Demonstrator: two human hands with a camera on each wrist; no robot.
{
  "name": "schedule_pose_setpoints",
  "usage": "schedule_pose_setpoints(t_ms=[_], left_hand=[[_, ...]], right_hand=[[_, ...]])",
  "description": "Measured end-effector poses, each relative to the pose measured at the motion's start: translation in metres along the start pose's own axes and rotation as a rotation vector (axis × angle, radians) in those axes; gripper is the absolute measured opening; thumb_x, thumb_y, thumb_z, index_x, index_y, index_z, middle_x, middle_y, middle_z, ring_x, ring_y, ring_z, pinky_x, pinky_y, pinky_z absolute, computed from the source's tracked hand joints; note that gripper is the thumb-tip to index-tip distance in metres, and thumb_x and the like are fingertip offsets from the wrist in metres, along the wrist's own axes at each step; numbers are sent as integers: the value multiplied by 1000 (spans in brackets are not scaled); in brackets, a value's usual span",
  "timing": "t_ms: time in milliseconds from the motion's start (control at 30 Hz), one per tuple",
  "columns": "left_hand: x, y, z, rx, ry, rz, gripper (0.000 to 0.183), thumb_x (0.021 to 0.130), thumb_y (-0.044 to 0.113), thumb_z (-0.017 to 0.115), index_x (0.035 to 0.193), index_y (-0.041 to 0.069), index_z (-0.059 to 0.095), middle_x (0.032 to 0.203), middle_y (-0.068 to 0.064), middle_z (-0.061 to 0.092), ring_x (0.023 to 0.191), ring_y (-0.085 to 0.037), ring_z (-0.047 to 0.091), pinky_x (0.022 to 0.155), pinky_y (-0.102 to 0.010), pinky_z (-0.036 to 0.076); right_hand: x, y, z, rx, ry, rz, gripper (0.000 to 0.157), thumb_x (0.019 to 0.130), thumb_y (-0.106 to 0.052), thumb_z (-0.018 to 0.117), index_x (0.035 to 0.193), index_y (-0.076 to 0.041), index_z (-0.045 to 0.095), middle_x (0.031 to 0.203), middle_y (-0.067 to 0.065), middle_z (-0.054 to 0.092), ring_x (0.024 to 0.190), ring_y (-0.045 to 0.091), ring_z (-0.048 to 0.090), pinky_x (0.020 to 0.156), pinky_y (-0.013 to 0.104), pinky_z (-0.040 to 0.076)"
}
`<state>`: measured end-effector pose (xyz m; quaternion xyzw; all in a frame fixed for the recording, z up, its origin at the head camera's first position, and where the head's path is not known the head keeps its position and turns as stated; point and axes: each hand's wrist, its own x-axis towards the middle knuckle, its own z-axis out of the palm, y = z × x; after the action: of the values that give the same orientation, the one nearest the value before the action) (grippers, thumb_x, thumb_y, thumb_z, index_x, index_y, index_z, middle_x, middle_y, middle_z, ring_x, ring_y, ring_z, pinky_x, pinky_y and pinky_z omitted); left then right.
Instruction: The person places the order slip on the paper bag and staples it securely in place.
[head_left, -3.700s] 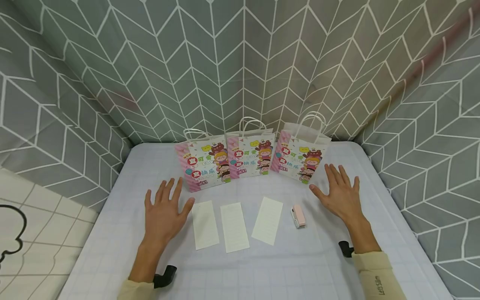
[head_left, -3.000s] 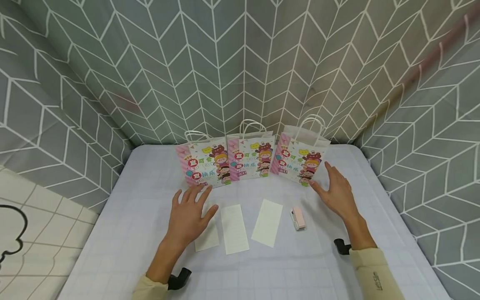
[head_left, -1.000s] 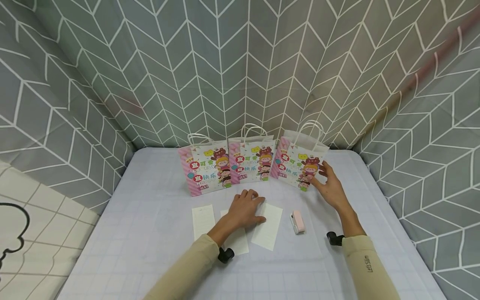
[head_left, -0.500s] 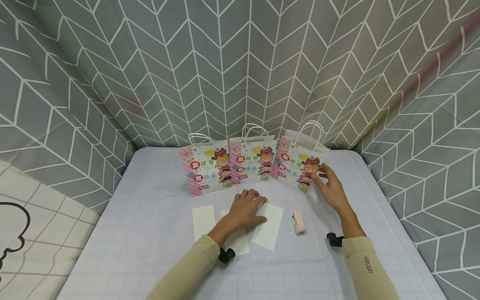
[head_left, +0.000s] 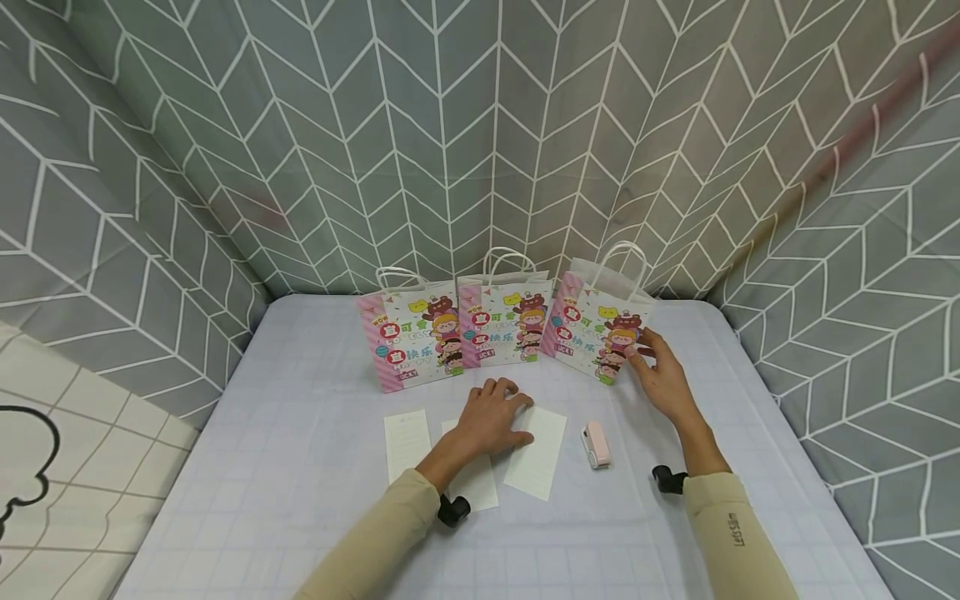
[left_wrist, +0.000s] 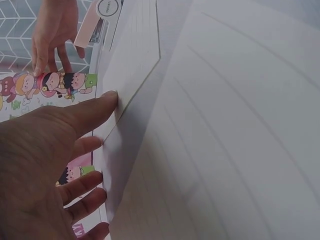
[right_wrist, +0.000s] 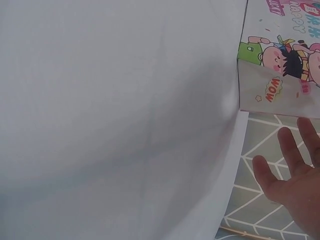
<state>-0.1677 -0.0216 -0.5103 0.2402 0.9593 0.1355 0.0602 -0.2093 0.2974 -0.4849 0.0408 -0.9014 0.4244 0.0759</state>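
Note:
Three paper bags with cartoon prints stand side by side: a left bag (head_left: 412, 333), a middle bag (head_left: 502, 321) and a right bag (head_left: 596, 321). My right hand (head_left: 663, 379) holds the right bag by its side, thumb on the front and fingers reaching past the back edge. In the right wrist view its outer fingers (right_wrist: 292, 150) extend fairly straight. On the table lies a right lined paper slip (head_left: 536, 467); my left hand (head_left: 483, 421), thumb and fingers apart, touches its upper left edge and corner. A middle slip (head_left: 480, 487) is partly hidden under the left forearm.
A left slip (head_left: 405, 442) lies left of the forearm. Between the right slip and my right arm rests a small pink-and-white clip-like tool (head_left: 596, 443). A white cloth covers the table (head_left: 247, 467), with a grey patterned curtain (head_left: 480, 150) behind.
From lying spread at the left, my left hand has crossed rightward to the right slip. My right hand has moved in to the right bag's side. Over the last second both stay nearly still.

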Motion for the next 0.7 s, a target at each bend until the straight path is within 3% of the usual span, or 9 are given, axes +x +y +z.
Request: schedule_pose_setpoints(t_ms=[200, 700], left_hand=[[0, 0, -1, 1, -4, -8, 65, 84, 57, 75, 141, 31, 58, 140, -1, 50, 123, -24, 44, 101, -49, 38], [2, -1, 2, -66, 44, 5, 58, 81, 53, 81, 130, 29, 61, 137, -1, 51, 122, -24, 46, 101, -49, 38]], right_hand=[[0, -2, 0, 14, -10, 6, 67, 107, -38, 46, 154, 5, 25, 151, 31, 38, 137, 50, 39, 104, 67, 33], [0, -2, 0, 60, -33, 3, 65, 108, -37, 42, 153, 5, 23, 150, 34, 37, 138, 50, 36, 107, 67, 32]])
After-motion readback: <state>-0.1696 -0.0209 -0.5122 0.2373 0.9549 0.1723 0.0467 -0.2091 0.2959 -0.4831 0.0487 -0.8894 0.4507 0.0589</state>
